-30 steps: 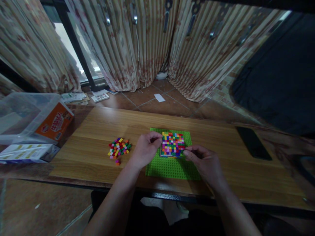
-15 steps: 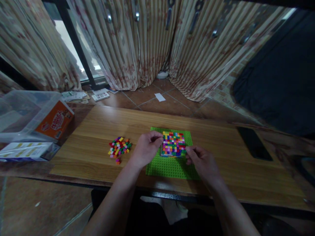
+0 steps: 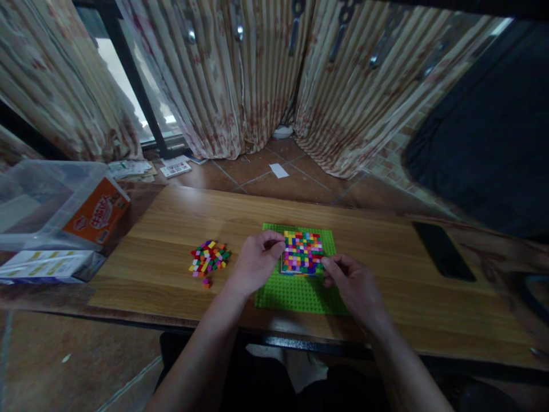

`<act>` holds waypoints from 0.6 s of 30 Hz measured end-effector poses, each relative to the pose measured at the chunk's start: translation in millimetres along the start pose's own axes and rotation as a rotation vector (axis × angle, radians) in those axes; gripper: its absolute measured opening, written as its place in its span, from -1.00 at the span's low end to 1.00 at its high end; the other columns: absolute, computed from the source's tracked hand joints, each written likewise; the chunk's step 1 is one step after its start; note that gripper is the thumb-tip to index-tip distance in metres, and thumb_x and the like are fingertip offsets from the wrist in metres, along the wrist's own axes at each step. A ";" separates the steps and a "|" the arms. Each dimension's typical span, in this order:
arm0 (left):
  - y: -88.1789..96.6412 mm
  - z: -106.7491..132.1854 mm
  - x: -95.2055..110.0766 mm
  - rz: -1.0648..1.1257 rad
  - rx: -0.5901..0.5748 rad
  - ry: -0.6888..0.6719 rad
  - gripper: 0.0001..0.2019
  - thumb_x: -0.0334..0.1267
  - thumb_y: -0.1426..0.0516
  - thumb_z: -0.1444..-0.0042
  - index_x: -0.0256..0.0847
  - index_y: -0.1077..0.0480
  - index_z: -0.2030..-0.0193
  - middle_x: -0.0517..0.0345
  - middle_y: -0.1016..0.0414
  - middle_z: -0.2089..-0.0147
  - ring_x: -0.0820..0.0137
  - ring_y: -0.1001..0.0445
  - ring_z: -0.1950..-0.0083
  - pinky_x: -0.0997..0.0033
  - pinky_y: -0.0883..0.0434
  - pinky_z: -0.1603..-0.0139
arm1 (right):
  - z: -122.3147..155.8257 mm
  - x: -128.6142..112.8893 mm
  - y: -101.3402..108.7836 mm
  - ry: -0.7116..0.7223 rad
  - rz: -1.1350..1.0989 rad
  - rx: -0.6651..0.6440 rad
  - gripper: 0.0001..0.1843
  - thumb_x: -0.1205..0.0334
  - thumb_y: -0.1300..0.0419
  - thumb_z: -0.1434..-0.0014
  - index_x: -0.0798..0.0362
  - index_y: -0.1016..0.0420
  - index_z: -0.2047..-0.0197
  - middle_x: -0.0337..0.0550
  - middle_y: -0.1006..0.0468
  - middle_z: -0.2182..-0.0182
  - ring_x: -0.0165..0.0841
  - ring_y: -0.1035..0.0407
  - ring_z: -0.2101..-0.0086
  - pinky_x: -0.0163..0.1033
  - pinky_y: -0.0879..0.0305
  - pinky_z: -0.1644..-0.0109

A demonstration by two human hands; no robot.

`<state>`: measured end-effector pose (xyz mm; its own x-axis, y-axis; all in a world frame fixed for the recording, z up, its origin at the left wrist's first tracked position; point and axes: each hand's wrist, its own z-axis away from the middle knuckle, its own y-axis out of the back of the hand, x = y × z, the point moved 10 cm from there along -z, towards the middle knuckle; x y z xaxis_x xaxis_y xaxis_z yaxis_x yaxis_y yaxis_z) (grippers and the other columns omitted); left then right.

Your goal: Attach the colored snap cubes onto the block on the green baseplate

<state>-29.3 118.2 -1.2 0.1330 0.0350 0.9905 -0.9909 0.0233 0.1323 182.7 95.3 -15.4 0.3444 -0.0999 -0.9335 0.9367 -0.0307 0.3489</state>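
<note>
A green studded baseplate (image 3: 300,294) lies on the wooden table. A square block of small multicoloured bricks (image 3: 302,252) is built on its far half. My left hand (image 3: 255,264) rests at the block's left edge, fingers curled with the tips pinched against it. My right hand (image 3: 354,284) sits at the block's near right corner, thumb and fingers pinched together there. What either pinch holds, if anything, is too small to make out. A loose heap of coloured bricks (image 3: 208,258) lies to the left of my left hand.
A dark phone (image 3: 442,250) lies flat at the table's right. A clear plastic bin with an orange box (image 3: 92,213) and a flat white box (image 3: 47,266) stand at the left edge. Curtains, papers and tiled floor lie beyond the table.
Both hands stay at the brick block. The right hand's fingertips have shifted slightly along the block's near right corner.
</note>
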 end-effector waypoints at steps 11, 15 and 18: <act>1.1 0.6 3.5 0.026 -0.008 -0.007 -0.88 -0.34 -0.15 -0.07 -0.28 -0.52 0.37 0.22 -0.44 0.47 0.47 -0.35 0.41 0.48 -0.29 0.33 | -0.7 -1.3 3.5 0.034 0.066 0.020 -0.56 -0.16 -0.20 -0.14 0.05 -0.42 0.50 -0.29 -0.43 0.61 -0.42 -0.35 0.58 -0.32 -0.22 0.47; 9.6 2.3 7.0 0.050 0.069 -0.046 -0.89 -0.33 -0.15 -0.07 -0.27 -0.51 0.36 0.23 -0.43 0.47 0.48 -0.34 0.42 0.49 -0.28 0.35 | 10.9 -26.7 32.4 0.159 0.112 0.273 -0.57 -0.12 -0.16 -0.20 0.04 -0.43 0.51 -0.28 -0.42 0.61 -0.42 -0.32 0.56 -0.32 -0.21 0.46; 20.8 4.1 10.9 0.165 0.178 -0.082 -0.87 -0.28 -0.13 -0.10 -0.26 -0.49 0.33 0.22 -0.43 0.46 0.49 -0.37 0.43 0.50 -0.32 0.36 | 28.1 -48.2 36.1 0.259 0.168 0.412 -0.64 -0.02 -0.15 -0.23 0.04 -0.45 0.48 -0.27 -0.46 0.57 -0.40 -0.35 0.53 -0.31 -0.24 0.42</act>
<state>-48.5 115.0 12.5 -0.0251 -0.0573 0.9980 -0.9878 -0.1521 -0.0336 198.2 71.1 44.5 0.5410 0.1112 -0.8336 0.7825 -0.4297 0.4505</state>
